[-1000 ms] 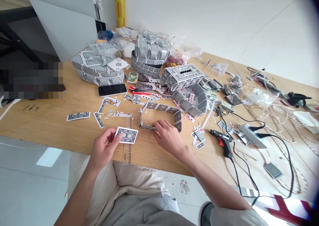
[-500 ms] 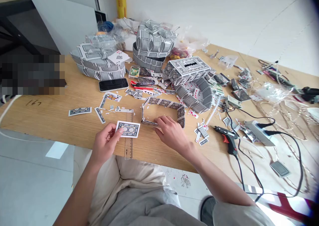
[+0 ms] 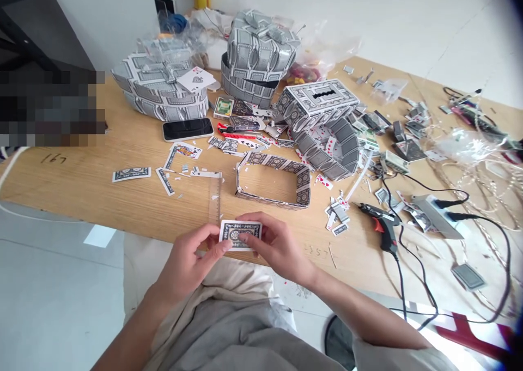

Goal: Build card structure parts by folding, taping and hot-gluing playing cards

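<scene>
A playing card (image 3: 239, 229) is held just over the near edge of the table (image 3: 180, 213), its patterned back turned up and its long axis running left to right, roughly along that edge. The left hand (image 3: 190, 259) is clamped on its left end and the right hand (image 3: 281, 248) on its right end, each with the thumb on the patterned back. A clear ruler (image 3: 214, 196) lies just beyond the card, pointing toward the far edge. Further in stands a low rectangular frame (image 3: 273, 163) of folded cards, its long axis also left to right; wood shows inside it, so it seems to have no bottom. Behind it to the right, a grey open container (image 3: 345, 168) holds loose cards (image 3: 330, 145), and a slotted box (image 3: 314, 108) rests tilted over its rim. Toward the far edge stand a round lidded container (image 3: 263, 49), its lid askew, and, to its left, a wider lidded container (image 3: 163, 107) with a white-faced card (image 3: 197, 79) on top. A phone (image 3: 188, 129) lies in front of the wider one. Toward the table's right end lie a glue gun (image 3: 384, 224) and a power strip (image 3: 435, 216)
</scene>
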`<state>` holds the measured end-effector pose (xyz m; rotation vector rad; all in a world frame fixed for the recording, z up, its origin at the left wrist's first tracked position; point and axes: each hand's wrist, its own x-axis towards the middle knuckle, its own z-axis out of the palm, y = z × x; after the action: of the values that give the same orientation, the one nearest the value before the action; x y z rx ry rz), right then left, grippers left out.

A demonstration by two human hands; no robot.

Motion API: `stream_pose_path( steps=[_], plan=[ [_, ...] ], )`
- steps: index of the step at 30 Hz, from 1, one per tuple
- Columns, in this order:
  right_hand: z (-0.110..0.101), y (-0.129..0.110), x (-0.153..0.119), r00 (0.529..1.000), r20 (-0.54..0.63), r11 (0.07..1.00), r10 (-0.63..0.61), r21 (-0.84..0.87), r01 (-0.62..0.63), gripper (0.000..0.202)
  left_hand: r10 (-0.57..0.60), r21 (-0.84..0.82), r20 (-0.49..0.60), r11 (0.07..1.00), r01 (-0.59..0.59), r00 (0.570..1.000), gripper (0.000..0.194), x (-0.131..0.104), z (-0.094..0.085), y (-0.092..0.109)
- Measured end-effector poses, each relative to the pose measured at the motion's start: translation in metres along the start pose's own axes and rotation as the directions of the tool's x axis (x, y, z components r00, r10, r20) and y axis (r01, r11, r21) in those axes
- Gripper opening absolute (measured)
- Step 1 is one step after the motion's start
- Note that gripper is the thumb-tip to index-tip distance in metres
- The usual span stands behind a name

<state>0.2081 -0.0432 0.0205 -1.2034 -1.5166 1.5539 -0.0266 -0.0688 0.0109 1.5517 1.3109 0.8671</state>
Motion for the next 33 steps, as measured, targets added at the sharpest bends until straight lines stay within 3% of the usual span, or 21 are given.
stream_pose_path(
  steps=[4, 8, 14, 18, 25, 33],
  plan=[
    [-0.014, 0.008, 0.008, 0.999, -0.041, 0.975, 0.032, -0.219, -0.040, 0.031, 0.309, 0.417, 0.012, 0.863, -0.286, 0.951, 0.030, -0.007, -0.020, -0.014],
    [-0.020, 0.006, 0.009, 1.000, -0.016, 0.945, 0.017, -0.325, -0.022, 0.025, 0.355, 0.568, 0.114, 0.743, -0.354, 0.928, 0.038, -0.016, -0.024, -0.026],
    [-0.015, 0.006, 0.007, 0.999, 0.009, 0.976, 0.042, -0.215, -0.039, 0.023, 0.407, 0.628, 0.161, 0.661, -0.412, 0.899, 0.048, -0.014, -0.014, -0.035],
    [-0.017, 0.006, 0.010, 0.997, 0.012, 0.944, 0.075, -0.322, -0.067, 0.027, 0.462, 0.632, 0.200, 0.613, -0.474, 0.864, 0.047, -0.010, -0.016, -0.033],
    [-0.013, 0.006, 0.017, 0.993, 0.042, 0.846, -0.107, -0.520, 0.114, 0.028, 0.467, 0.591, 0.206, 0.641, -0.490, 0.860, 0.045, -0.012, -0.001, -0.024],
    [-0.008, 0.012, 0.017, 0.986, 0.036, 0.819, -0.165, -0.552, 0.157, 0.025, 0.472, 0.613, 0.194, 0.627, -0.482, 0.860, 0.043, -0.015, 0.010, -0.030]
  ],
)
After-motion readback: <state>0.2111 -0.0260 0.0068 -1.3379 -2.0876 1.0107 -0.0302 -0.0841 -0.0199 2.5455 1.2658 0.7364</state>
